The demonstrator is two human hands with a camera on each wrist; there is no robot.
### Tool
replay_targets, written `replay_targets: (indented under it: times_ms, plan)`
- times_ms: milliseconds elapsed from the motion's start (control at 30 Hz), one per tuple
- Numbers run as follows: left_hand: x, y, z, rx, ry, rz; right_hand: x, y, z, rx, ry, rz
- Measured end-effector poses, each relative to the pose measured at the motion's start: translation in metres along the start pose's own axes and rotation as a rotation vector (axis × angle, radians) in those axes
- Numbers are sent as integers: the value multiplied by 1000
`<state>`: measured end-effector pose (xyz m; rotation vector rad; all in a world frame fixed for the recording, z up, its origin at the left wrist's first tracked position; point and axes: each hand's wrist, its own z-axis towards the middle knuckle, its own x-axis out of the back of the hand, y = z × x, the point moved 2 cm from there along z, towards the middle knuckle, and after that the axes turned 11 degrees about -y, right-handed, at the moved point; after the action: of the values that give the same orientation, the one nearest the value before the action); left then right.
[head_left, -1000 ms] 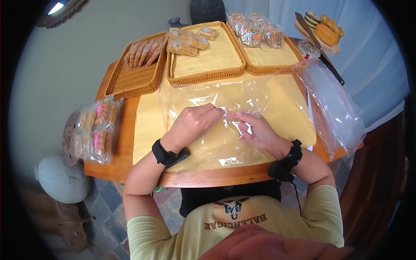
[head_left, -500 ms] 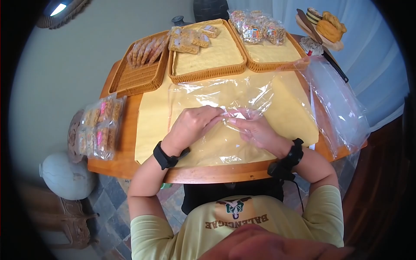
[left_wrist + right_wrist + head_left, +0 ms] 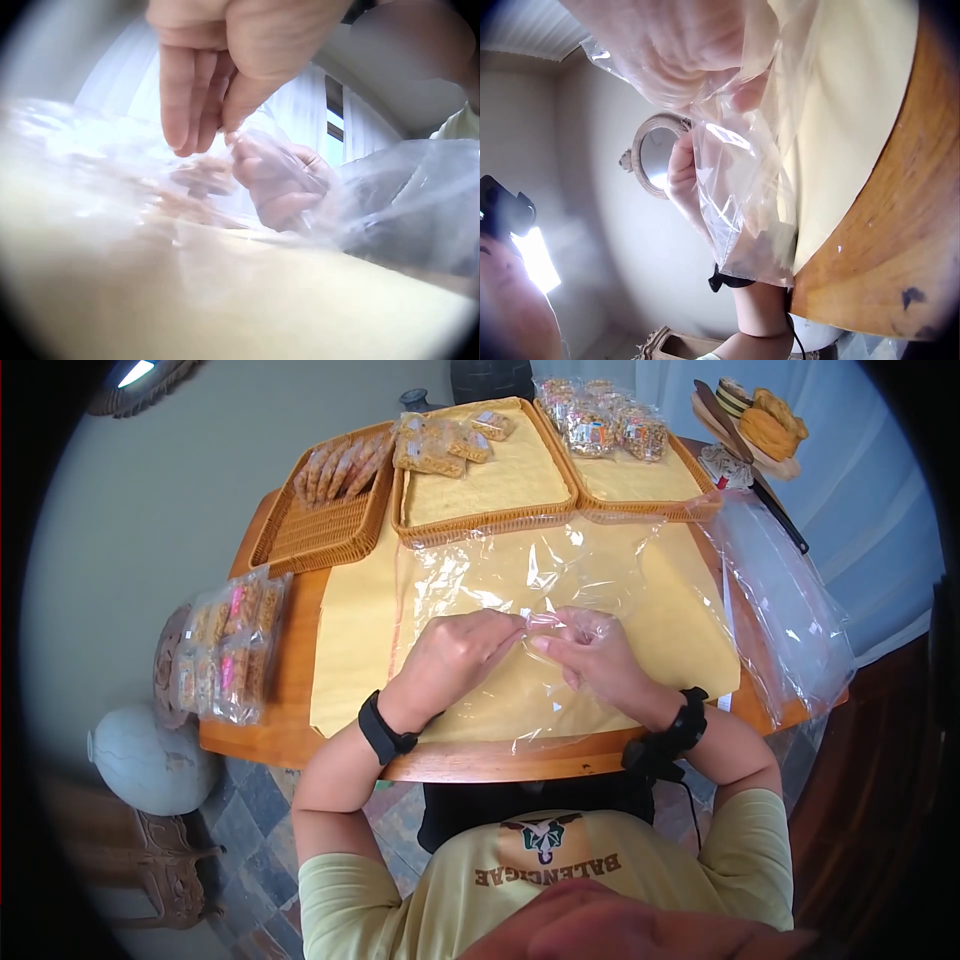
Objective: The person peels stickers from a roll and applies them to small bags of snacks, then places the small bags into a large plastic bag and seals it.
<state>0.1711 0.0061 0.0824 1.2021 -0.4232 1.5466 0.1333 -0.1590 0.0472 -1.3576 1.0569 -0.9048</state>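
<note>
Here's the clear bag (image 3: 480, 572), spread across the yellow sheet (image 3: 352, 660) on the tabletop (image 3: 470, 764), left hand (image 3: 450, 657) and right hand (image 3: 597, 662) meeting there, fingers clamped on its film; it should handle light, limp and slippery (clingy too, I'd guess), best pinched along an edge.

Lane open between bagged snacks (image 3: 240, 645) and clear plastic (image 3: 450, 580); wicker trays (image 3: 490, 524) block beyond.
</note>
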Motion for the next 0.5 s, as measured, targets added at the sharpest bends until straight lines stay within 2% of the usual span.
replay_targets:
  times_ms: [367,500]
  plan:
    - [-4,2,-1,2,15,42,-4,-1,-1,15,40,-72]
    - [-3,0,0,27,25,-43,-3,1,-1,21,31,-134]
